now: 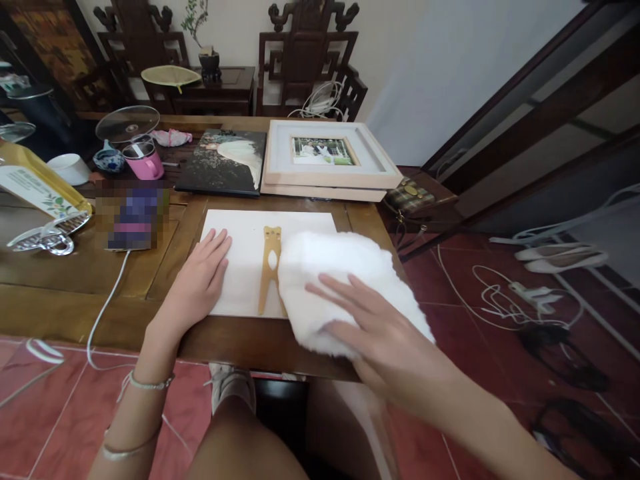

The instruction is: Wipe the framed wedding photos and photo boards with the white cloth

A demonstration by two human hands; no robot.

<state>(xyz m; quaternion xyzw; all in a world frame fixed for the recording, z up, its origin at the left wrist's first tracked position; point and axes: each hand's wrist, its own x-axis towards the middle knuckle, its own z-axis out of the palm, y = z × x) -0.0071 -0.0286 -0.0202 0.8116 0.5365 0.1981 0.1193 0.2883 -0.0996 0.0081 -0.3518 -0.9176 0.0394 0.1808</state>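
A white board lies flat near the front edge of the wooden table. A tan wooden stand piece lies on the board's middle. My left hand rests flat on the board's left part, fingers stretched out. My right hand presses flat on a fluffy white cloth that covers the board's right part and hangs over the table corner. The fingers of that hand are spread on the cloth.
Behind the board lie a dark photo print and a stack of pale picture frames. A pink mug, bowls and a tray sit at the left. Cables lie on the red tiled floor at the right.
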